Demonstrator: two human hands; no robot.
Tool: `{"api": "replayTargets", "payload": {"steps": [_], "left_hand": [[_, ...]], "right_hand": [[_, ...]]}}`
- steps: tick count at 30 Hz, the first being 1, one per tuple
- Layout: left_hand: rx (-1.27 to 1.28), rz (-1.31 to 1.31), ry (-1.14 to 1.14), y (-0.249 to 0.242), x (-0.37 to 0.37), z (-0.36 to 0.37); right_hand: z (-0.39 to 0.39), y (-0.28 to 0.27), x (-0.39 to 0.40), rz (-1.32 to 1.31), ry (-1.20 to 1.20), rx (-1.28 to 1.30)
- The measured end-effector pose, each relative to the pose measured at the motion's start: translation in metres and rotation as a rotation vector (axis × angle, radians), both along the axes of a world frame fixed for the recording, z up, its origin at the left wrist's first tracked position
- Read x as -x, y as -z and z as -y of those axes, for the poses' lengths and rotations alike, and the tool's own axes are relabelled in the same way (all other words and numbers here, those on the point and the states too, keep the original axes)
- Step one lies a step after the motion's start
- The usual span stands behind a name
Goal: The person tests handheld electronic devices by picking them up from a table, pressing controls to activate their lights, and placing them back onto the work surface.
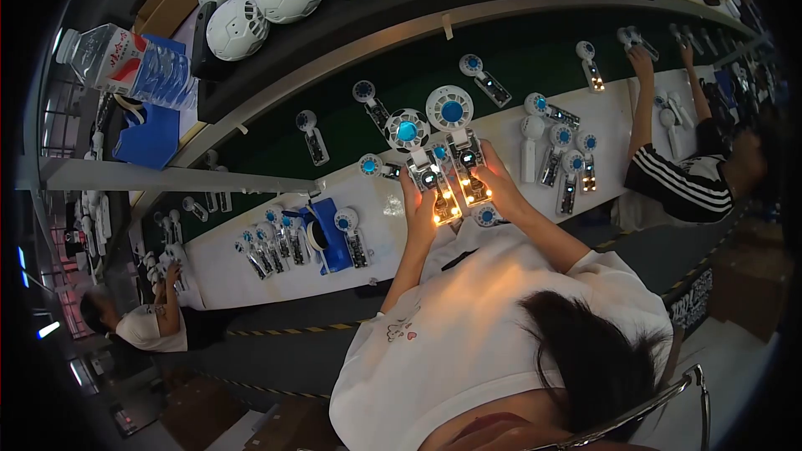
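My left hand is closed round a handheld device with a round white head, a blue centre and an open body showing its circuit board. A similar device is in my right hand, close beside the first. Orange lights glow at the lower ends of both. Both devices have their heads pointing away from me, above the white worktable. More such devices lie to the right of my right hand, and one lies left of my left hand.
A blue holder with a roll stands left among several devices. Beyond the table runs a green belt carrying devices. A shelf holds white ball-shaped parts and a water bottle. Co-workers sit left and right.
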State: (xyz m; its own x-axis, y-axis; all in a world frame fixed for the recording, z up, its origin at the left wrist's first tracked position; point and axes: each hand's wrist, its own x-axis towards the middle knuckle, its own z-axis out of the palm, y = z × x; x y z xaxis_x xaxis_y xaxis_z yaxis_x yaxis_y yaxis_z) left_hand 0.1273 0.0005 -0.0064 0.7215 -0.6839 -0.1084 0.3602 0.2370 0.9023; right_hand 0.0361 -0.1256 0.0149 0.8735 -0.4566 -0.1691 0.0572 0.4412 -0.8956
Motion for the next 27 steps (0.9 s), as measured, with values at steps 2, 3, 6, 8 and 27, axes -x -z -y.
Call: {"api": "replayTargets", "payload": {"steps": [2,3,6,8,27], "left_hand": [[-0.011,0.007,0.027,-0.007,-0.002,-0.001],[-0.020,0.022,0.051,-0.008,-0.002,-0.001],[-0.044,0.056,0.039,-0.015,0.000,0.001],[-0.080,0.181,-0.030,-0.019,0.003,0.003],[0.000,-0.001,0.084,-0.026,0.001,0.007]], "right_hand": [[0.000,-0.004,0.001,0.035,0.002,-0.033],[0.000,-0.006,0.001,0.035,0.005,-0.034],[0.000,-0.008,0.002,0.049,0.001,-0.025],[0.001,-0.007,0.004,0.095,0.012,0.001],[0.010,0.010,0.007,0.101,-0.038,-0.041]]}}
